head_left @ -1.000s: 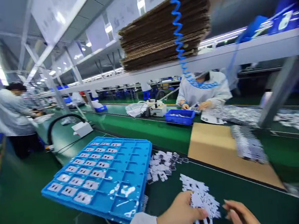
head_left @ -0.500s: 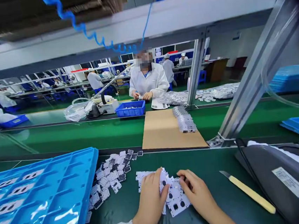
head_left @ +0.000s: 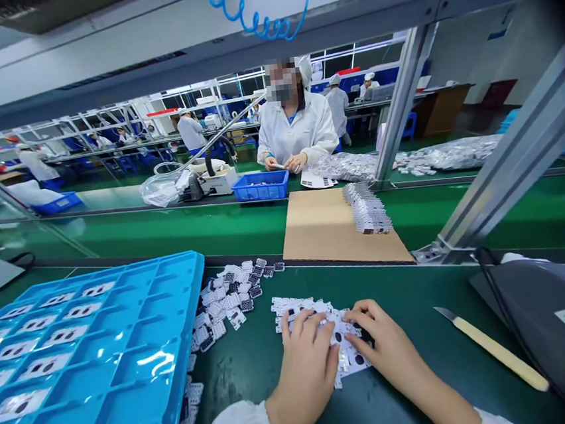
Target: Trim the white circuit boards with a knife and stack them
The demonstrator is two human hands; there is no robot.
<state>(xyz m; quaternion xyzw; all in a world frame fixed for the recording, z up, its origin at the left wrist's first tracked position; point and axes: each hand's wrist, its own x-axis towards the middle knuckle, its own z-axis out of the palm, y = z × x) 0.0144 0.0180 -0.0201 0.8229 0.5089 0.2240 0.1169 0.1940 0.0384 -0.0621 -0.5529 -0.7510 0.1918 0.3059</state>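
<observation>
A loose pile of flat white circuit boards (head_left: 343, 351) with dark round and square spots lies on the green tabletop in front of me. My left hand (head_left: 309, 353) rests over the left side of the pile, its fingers spread and slightly bent on the boards. At the right side, my right hand (head_left: 382, 336) touches the boards with thumb and forefinger, the tips apart. Both hands cover part of the pile. Left of them lies a heap of small white and black pieces (head_left: 231, 300). A blue compartment tray (head_left: 131, 360) holds similar white boards in its left compartments.
A knife with a pale yellow handle (head_left: 501, 354) lies to the right, near a dark grey machine (head_left: 535, 301). Beyond the table edge are a cardboard sheet (head_left: 314, 229) bearing stacked boards (head_left: 368, 209), a blue bin (head_left: 261, 187), a metal post (head_left: 502, 157) and a co-worker (head_left: 295, 131).
The view has shifted, showing more of the tray's boards. My left hand has spread flatter over the pile, and my right thumb and forefinger have moved farther apart. The boards lie closer together.
</observation>
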